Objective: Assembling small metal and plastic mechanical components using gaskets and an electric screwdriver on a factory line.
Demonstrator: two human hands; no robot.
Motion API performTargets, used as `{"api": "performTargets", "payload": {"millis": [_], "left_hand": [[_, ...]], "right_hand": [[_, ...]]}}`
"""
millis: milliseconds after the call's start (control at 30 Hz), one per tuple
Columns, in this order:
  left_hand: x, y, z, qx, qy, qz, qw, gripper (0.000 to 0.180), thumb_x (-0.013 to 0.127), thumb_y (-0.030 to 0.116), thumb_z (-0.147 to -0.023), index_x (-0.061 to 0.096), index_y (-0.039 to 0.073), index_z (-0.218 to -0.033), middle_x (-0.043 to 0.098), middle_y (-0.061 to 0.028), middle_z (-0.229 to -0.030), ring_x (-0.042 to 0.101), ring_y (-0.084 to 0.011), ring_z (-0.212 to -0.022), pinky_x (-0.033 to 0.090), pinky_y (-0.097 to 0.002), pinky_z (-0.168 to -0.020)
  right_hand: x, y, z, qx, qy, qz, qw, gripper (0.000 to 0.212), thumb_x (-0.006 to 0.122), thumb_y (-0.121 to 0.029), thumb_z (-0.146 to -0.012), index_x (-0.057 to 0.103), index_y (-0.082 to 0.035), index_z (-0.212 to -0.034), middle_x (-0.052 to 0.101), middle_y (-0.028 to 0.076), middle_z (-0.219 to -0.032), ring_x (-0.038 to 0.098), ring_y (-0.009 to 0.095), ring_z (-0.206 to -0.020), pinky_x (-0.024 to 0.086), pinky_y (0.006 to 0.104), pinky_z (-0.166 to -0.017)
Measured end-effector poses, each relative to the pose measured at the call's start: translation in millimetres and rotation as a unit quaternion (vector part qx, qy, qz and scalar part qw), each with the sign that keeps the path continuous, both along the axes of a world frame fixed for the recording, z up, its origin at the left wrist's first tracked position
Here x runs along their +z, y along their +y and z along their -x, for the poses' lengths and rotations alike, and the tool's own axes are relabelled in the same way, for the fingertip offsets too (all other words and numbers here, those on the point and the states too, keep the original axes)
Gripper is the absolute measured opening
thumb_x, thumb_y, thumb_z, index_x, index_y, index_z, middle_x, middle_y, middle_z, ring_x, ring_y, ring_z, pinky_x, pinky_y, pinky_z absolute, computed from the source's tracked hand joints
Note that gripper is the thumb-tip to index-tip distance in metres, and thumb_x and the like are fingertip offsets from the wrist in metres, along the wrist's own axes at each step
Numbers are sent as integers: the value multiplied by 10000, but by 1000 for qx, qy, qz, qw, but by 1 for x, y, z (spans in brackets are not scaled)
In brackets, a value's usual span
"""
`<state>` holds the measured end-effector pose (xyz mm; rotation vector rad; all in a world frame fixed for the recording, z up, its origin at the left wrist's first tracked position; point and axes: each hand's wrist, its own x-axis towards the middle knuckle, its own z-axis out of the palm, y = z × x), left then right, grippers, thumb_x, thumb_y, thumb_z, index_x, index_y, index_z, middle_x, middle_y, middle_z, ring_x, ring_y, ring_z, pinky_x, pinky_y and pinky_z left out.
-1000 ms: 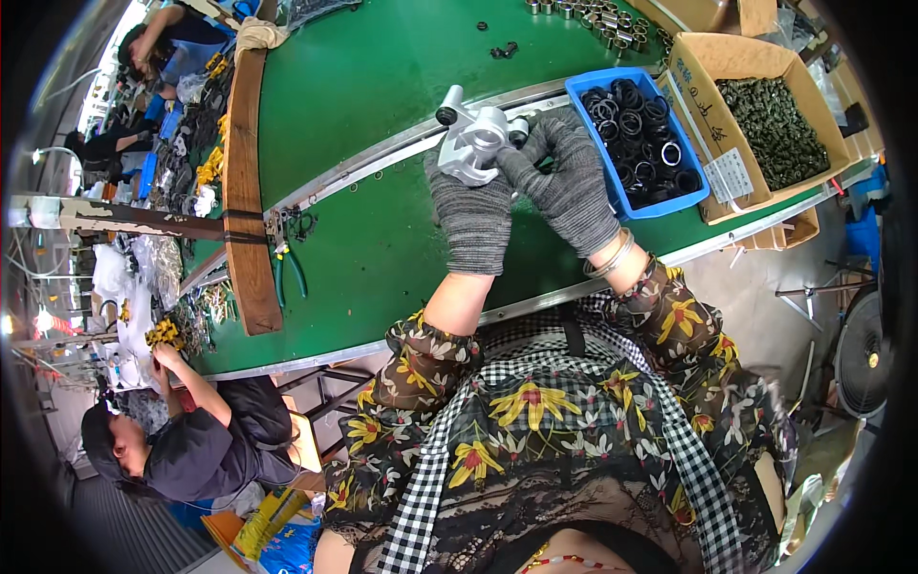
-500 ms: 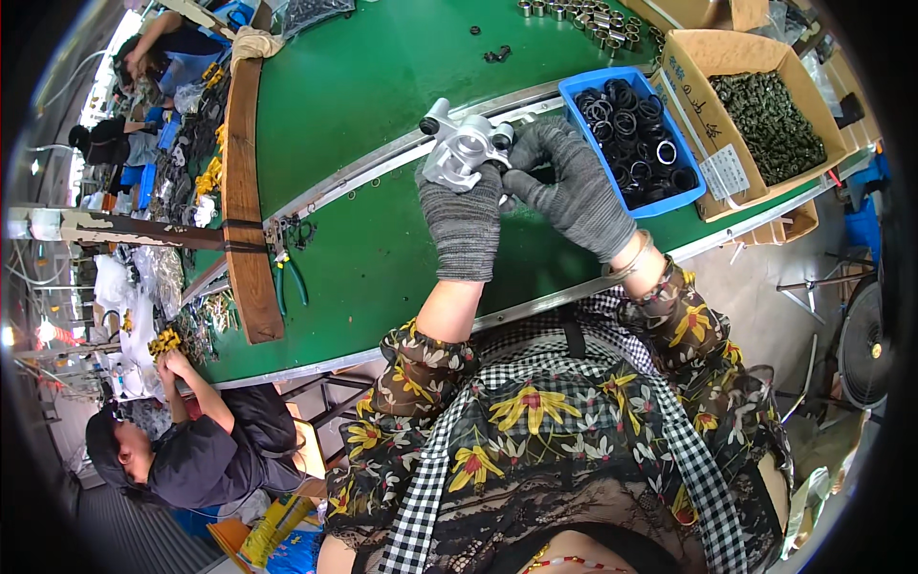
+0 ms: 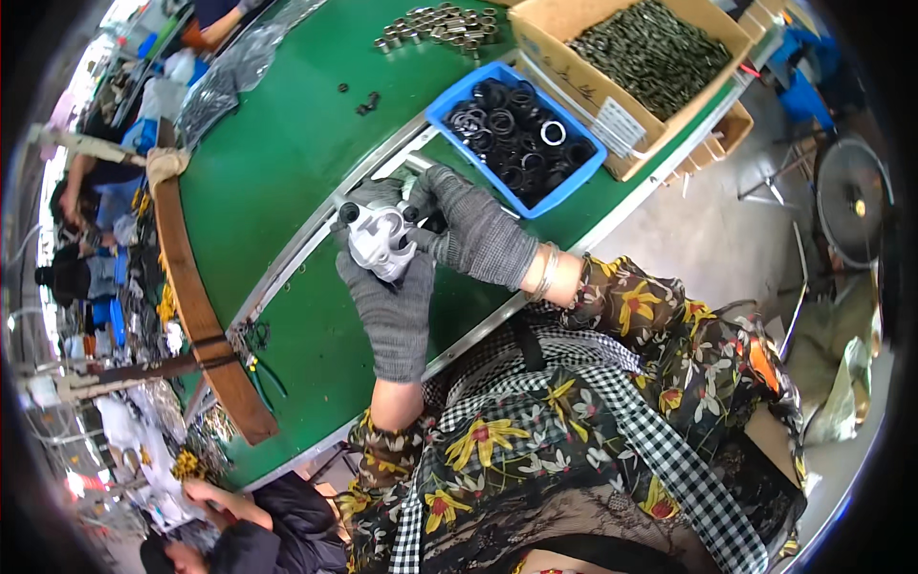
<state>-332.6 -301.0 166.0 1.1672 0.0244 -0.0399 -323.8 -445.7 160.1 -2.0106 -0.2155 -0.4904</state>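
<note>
Both gloved hands, left hand (image 3: 394,311) and right hand (image 3: 475,234), are clamped on 1 silver metal part (image 3: 379,241) mid-frame, blue bin (image 3: 449,100) of black rings just upper right.

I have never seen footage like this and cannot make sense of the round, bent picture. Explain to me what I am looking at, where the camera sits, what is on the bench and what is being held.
The camera is worn on a person's head and looks down, so the view is wide and straight edges curve. No machine is involved: the two arms coming up from below are the person's own, both in grey knitted gloves. The left hand grips a silvery cast-metal part with round ports from underneath, and the right hand touches its top; both close on it. They work over a green-topped bench. On it sits a blue plastic tray of black rubber rings, a brown cardboard box of small dark parts, and a loose cluster of short metal cylinders. Another person works at the lower left.
</note>
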Motion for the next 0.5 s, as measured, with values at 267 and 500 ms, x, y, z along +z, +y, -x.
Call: {"api": "performTargets", "payload": {"millis": [267,500], "left_hand": [[20,-14,41,28,-166,-390,905,773,825,149,-713,341,-41,-1284,478,-154,-1164,527,-228,-1063,452,-356,-921],[16,-18,42,105,-194,-432,874,748,867,213,-667,400,-24,-1200,473,-152,-1167,515,-239,-1076,439,-381,-935]], "right_hand": [[-28,8,16,177,176,-328,911,344,634,-63,-836,536,-77,-1166,607,50,-1102,592,137,-1016,490,277,-878],[-13,16,28,115,93,-247,958,315,579,-112,-890,533,-73,-1200,637,71,-1056,634,176,-963,499,312,-872]]}}
